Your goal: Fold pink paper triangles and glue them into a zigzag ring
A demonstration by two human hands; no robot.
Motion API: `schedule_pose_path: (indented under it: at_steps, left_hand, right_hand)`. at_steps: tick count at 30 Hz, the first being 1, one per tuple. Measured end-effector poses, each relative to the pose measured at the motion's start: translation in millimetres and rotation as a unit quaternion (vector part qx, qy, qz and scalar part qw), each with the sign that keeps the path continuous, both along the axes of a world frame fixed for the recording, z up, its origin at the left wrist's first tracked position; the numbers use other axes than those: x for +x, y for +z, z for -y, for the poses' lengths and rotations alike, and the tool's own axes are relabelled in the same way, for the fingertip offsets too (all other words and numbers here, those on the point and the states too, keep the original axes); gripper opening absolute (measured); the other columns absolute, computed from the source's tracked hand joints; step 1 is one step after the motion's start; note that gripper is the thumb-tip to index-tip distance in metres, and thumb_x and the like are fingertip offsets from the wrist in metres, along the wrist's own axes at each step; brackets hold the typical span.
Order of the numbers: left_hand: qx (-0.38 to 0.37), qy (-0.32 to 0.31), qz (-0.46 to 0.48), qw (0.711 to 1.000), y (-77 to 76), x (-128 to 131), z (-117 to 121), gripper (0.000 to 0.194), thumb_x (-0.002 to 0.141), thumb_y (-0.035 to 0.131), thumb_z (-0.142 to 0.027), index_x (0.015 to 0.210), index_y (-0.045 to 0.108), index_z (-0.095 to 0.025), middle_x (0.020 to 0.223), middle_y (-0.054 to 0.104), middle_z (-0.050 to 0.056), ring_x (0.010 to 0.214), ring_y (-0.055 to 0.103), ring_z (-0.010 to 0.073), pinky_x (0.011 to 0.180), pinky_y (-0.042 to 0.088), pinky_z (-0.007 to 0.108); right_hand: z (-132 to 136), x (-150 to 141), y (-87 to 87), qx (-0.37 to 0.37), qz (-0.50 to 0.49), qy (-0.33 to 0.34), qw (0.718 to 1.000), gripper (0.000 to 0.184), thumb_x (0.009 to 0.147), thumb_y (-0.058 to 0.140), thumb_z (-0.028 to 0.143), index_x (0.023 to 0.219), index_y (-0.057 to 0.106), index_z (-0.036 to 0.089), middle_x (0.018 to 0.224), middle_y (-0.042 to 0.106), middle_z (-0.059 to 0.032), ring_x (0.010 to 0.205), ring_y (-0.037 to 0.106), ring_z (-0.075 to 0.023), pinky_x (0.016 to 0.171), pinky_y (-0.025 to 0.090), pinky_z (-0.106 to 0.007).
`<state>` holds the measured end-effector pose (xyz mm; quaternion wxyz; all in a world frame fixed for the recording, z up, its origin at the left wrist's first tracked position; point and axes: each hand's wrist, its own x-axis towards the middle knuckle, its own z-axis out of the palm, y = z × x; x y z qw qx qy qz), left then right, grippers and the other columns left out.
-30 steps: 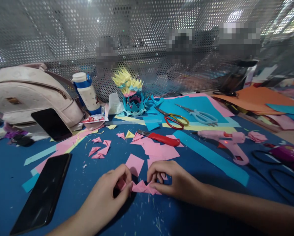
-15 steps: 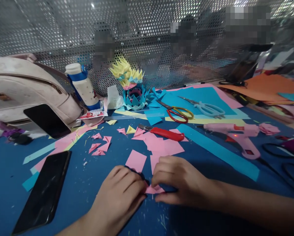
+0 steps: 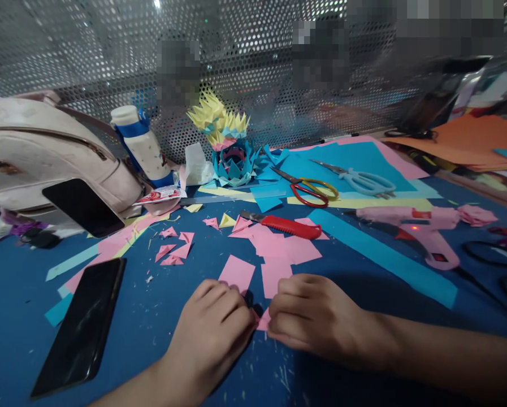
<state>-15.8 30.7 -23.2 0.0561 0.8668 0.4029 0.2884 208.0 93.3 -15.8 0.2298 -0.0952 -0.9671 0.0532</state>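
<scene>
Between my two hands, low on the blue table, is a small pink piece of paper (image 3: 263, 321), mostly covered by fingers. My left hand (image 3: 215, 328) is closed on its left end, fingertips curled under. My right hand (image 3: 315, 314) pinches the right end, thumb tucked beneath the fingers. Just beyond the knuckles lie a pink paper rectangle (image 3: 237, 272) and another pink piece (image 3: 275, 277). A red-handled box cutter (image 3: 291, 226) rests on more pink sheets. Several small folded pink pieces (image 3: 186, 243) are scattered to the left.
Two phones, one flat (image 3: 81, 328) and one propped on a bag (image 3: 83, 206), are at left. A bottle (image 3: 141, 147) and a folded-paper model (image 3: 234, 161) stand behind. Red-yellow scissors (image 3: 308, 192), blue scissors (image 3: 365, 180) and a pink glue gun (image 3: 423, 226) with a cord lie right.
My right thumb and fingers have closed together over the right end of the pink paper, hiding more of it. My left hand stays on the other end. The view has shifted slightly.
</scene>
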Motion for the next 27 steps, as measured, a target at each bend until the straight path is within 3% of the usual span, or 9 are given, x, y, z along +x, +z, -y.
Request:
schedule_pose_path:
  at_steps: [6,10,19,27]
  left_hand:
    - [0.043,0.001,-0.024,0.999,1.7,1.1,0.3,0.022,0.099,0.049,-0.016,0.082,0.063,-0.016,0.070,0.060,0.001,0.067,0.050,0.0168,0.071,0.037,0.033]
    - [0.080,-0.011,-0.020,0.997,4.3,1.2,1.3,0.017,0.096,0.054,-0.012,0.086,0.066,-0.016,0.065,0.060,0.000,0.064,0.048,0.0164,0.068,0.036,0.032]
    - [0.085,0.001,-0.047,0.995,2.9,1.2,3.6,0.029,0.098,0.049,-0.013,0.072,0.062,-0.017,0.067,0.061,0.000,0.064,0.048,0.0154,0.071,0.037,0.033]
    - [0.095,0.011,-0.056,0.994,2.9,2.5,3.5,0.031,0.098,0.047,-0.012,0.070,0.060,-0.017,0.065,0.058,0.000,0.063,0.047,0.0160,0.070,0.037,0.033]
  right_hand:
    - [-1.7,0.5,-3.7,0.029,0.007,0.015,0.999,0.012,0.097,0.055,0.017,0.086,0.061,0.019,0.079,0.064,-0.0001,0.070,0.049,-0.0158,0.061,0.034,-0.033]
    - [-4.2,1.1,-6.9,0.001,-0.010,0.024,1.000,0.012,0.098,0.056,0.023,0.088,0.060,0.018,0.083,0.065,0.0002,0.070,0.048,-0.0143,0.062,0.035,-0.031]
    - [-9.9,4.1,-1.2,-0.045,0.027,0.030,0.998,0.014,0.099,0.057,0.032,0.092,0.060,0.020,0.085,0.065,0.0004,0.071,0.050,-0.0146,0.062,0.036,-0.032]
    - [-5.7,1.1,-0.5,-0.042,0.005,0.029,0.999,0.011,0.099,0.054,0.022,0.092,0.062,0.019,0.082,0.065,0.0000,0.071,0.052,-0.0141,0.062,0.038,-0.031]
